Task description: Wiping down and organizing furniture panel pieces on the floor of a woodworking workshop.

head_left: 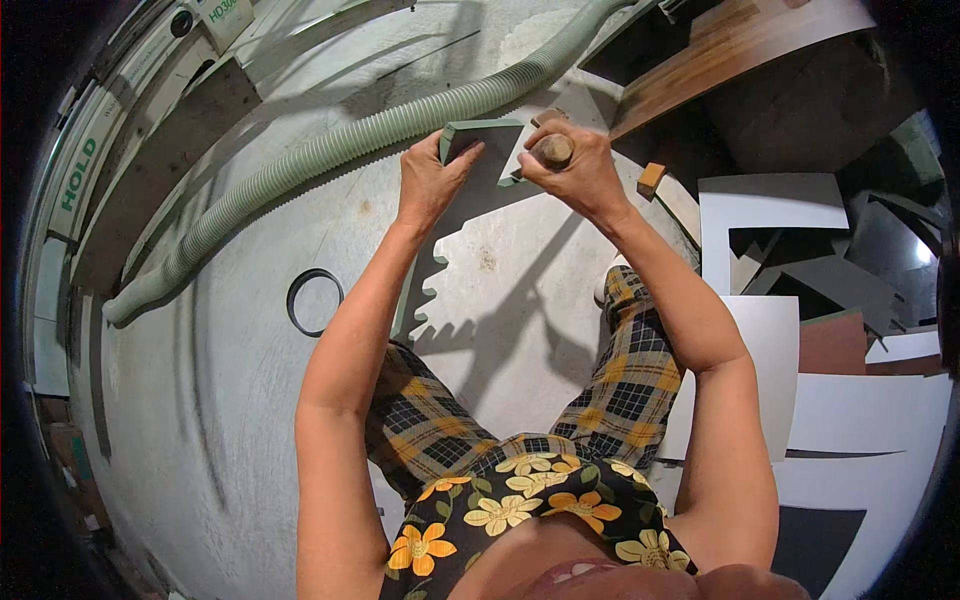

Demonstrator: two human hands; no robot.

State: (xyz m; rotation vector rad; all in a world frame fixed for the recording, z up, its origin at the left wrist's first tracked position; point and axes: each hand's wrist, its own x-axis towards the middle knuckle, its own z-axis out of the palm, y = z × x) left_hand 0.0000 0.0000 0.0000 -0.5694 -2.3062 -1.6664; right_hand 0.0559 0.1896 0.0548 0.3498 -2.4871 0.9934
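Note:
I stand over a dusty concrete floor and hold a flat, dark grey-green cut panel piece (480, 128) up in front of me. My left hand (432, 176) grips its left end, fingers curled over the edge. My right hand (575, 170) is closed around a round wooden handle (552, 150) of a tool pressed against the panel's right side. A larger white board with a notched, toothed left edge (500, 290) stands below the hands, running down to my legs.
A ribbed pale green hose (330, 155) curves across the floor at upper left. A black ring (315, 300) lies on the floor. White and brown board offcuts (770, 205) pile up at right. A machine edge (75, 180) runs along the left.

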